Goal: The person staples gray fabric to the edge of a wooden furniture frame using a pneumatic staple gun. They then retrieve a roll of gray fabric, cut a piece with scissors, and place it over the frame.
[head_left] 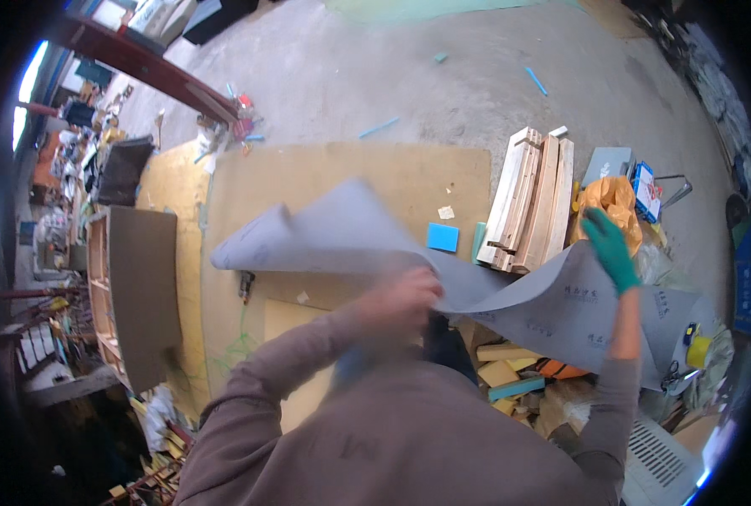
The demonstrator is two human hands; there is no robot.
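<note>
A long grey printed fabric sheet [552,316] stretches across in front of me, folded and raised at the left and curling up at the right. My left hand [405,295] is bare and blurred by motion. It is closed on the near edge of the sheet around the middle. My right hand [611,249], in a green glove, is beside the raised right part of the sheet, its fingers stretched out and pointing away from me. Behind that hand lies a crumpled orange plastic bag [616,202].
Beyond the sheet are a tan board [350,169], a blue square pad [443,237] and stacked wooden pieces [531,198]. A power tool [245,285] lies left of them. Foam scraps [510,371] and scissors [670,375] are at right. A wooden frame [139,295] stands left.
</note>
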